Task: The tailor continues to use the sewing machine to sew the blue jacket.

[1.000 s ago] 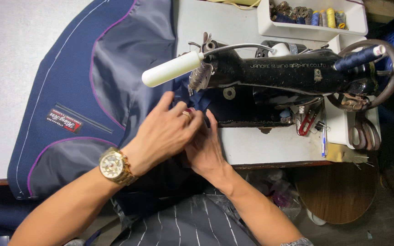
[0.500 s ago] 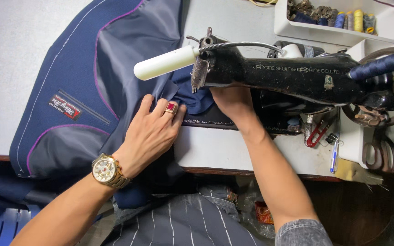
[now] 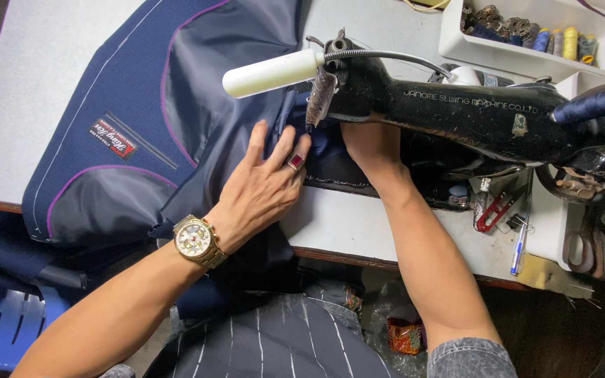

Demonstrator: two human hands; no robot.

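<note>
A navy jacket (image 3: 141,105) with grey lining and purple piping lies spread over the grey table (image 3: 29,77), inside up. My left hand (image 3: 264,185), with a red ring and a gold watch, presses flat on the lining just left of the needle area. My right hand (image 3: 369,150) reaches under the arm of the black sewing machine (image 3: 470,112) and rests on the navy cloth there; its fingers are hidden by the machine head. A white tube-shaped lamp (image 3: 271,72) sticks out from the machine's left end.
A white tray (image 3: 526,59) with several thread spools stands at the back right. Red clippers (image 3: 491,210), a pen (image 3: 519,245) and scissors (image 3: 593,245) lie at the right. The table's front edge runs beneath my forearms. A blue object (image 3: 1,322) sits low left.
My right hand has moved from beside the left hand to under the machine arm. My left hand has spread flat on the lining. The view has shifted slightly.
</note>
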